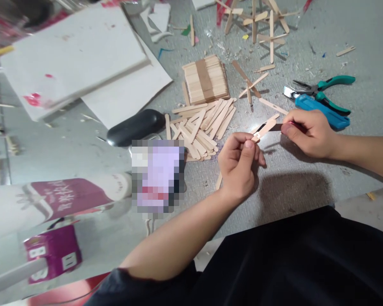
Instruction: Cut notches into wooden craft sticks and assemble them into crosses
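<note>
Evidently, both hands are engaged over the grey tabletop (pixel 370 38). The left hand (pixel 238 165) pinches a pale wooden stick (pixel 268 126) between thumb and forefinger, the stick slanting up and away from the fingertips; its remaining fingers are curled loosely below. A whitish notch or patch shows on the stick close to the thumb, though it is too small to say which, and a second stick appears to lie alongside. The right hand (pixel 309 132) is clenched round a thin dark tool (pixel 277 127), its flat end reaching to the held stick; contact between the two cannot be confirmed. Just beyond the right hand lie a blue cutter (pixel 325 112) and pliers (pixel 315 90) with green handles, the two overlapping. Beyond the left hand is a heap of loose sticks (pixel 196 129), with a banded bundle (pixel 206 80) directly behind it. A crossed stick piece (pixel 249 84) stands to the right of the bundle. Further left, a black case (pixel 135 127) rests near stacked white boards (pixel 79 55). Small wood scraps are scattered about the surface.
</note>
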A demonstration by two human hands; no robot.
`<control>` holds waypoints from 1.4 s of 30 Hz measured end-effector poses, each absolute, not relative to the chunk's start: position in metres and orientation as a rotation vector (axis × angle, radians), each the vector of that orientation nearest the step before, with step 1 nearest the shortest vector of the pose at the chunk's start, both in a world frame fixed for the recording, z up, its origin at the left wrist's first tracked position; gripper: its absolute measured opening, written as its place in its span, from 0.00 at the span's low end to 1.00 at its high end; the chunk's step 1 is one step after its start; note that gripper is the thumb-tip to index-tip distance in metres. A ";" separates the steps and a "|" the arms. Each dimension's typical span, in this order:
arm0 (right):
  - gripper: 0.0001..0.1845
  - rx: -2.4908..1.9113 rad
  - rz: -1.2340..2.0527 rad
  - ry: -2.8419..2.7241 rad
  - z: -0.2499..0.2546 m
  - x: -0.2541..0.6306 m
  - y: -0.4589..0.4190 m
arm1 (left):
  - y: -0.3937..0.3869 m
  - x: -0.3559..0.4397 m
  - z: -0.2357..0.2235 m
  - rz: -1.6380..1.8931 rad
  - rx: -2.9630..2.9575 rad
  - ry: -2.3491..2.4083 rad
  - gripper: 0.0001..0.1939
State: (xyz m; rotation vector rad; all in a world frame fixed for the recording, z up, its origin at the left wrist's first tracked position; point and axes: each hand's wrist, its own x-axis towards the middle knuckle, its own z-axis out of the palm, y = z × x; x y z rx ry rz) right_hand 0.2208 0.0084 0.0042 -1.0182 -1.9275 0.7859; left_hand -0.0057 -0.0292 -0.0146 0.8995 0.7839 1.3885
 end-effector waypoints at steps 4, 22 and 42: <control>0.22 -1.010 0.814 -1.946 0.006 0.223 0.008 | -0.028 -0.005 -0.015 1.393 0.891 0.766 0.21; 0.23 -1.150 0.892 -1.958 0.006 0.228 0.007 | -0.030 -0.003 -0.012 1.367 0.855 0.743 0.23; 0.20 -1.326 0.022 -2.419 -0.014 0.227 0.028 | -0.022 0.006 -0.024 1.570 0.957 0.924 0.22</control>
